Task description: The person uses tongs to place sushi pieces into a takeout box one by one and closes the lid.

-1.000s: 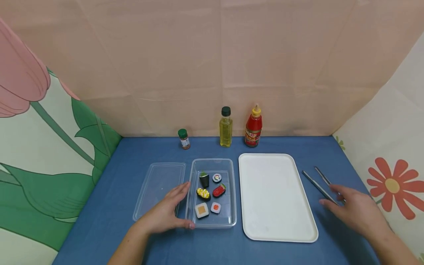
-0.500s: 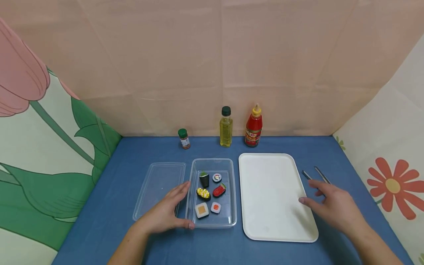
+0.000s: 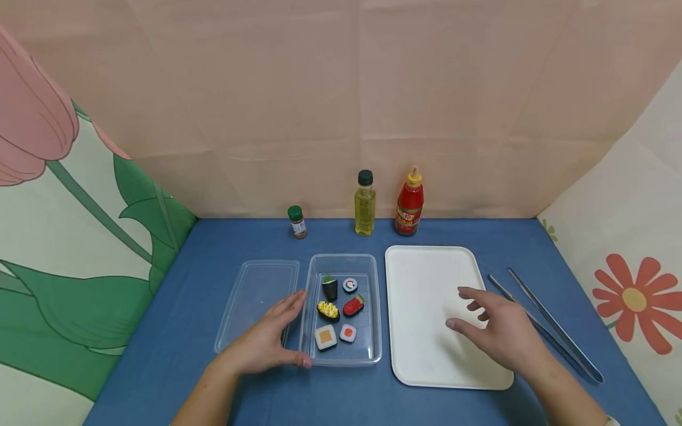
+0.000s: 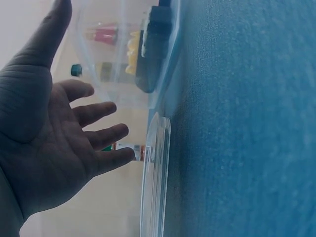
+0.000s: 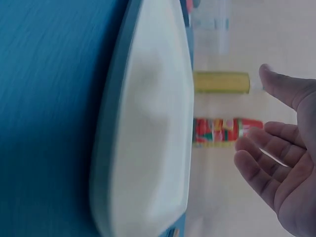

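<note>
A clear plastic container (image 3: 373, 349) stands mid-table with several sushi pieces inside, among them a yellow-topped one (image 3: 327, 310) and a red-topped one (image 3: 353, 306). My left hand (image 3: 269, 340) is at its left side, fingers and thumb spread; in the left wrist view the fingers (image 4: 101, 113) are extended with nothing in the palm. Over the right part of a white tray (image 3: 426, 313) hovers my right hand (image 3: 498, 328), its fingers loosely bent and holding nothing. Metal tongs (image 3: 559, 331) lie right of the tray, partly behind that hand.
A clear lid (image 3: 261, 290) lies left of the container, partly under the left hand. Along the back stand a green-capped spice jar (image 3: 298, 223), an oil bottle (image 3: 364, 207) and a red sauce bottle (image 3: 409, 207). Fabric backdrops border the table.
My right hand has moved left from beside the tongs to above the tray, uncovering the tongs' lower end. The left hand stays by the container.
</note>
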`<state>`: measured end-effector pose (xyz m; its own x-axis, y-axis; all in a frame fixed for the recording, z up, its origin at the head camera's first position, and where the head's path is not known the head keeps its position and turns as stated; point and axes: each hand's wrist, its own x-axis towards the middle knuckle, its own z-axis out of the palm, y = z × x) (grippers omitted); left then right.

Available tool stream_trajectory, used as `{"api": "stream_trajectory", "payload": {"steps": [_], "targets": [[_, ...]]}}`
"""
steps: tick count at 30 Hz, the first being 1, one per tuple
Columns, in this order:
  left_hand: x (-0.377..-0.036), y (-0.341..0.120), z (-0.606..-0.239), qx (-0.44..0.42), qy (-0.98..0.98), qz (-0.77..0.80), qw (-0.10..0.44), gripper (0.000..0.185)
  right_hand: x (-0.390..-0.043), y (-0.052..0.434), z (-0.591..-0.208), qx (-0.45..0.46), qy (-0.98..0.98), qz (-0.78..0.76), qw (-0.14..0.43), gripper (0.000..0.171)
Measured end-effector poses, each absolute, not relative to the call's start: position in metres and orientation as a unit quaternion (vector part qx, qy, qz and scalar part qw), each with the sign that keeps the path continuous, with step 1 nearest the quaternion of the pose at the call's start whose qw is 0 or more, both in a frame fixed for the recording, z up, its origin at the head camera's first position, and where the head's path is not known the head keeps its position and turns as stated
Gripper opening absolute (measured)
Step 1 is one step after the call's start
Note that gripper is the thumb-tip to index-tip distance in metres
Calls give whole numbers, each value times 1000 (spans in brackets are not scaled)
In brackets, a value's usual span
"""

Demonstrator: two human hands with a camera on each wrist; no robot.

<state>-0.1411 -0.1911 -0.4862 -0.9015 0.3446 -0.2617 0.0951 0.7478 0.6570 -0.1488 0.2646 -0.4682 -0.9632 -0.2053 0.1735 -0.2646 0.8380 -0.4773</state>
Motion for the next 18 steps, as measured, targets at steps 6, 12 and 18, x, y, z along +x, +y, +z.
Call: {"api": "stream_trajectory", "payload": {"steps": [6, 12, 18], "targets": [[-142, -190, -485, 119, 916, 333, 189, 126, -148, 240, -467, 142, -946, 289, 47, 68], [-140, -190, -483, 118, 917, 332, 188, 125, -146, 216, -465, 162, -936, 310, 30, 69], [-140, -189, -483, 115, 921, 323, 186, 125, -145, 200, -465, 178, -929, 323, 16, 72]]}}
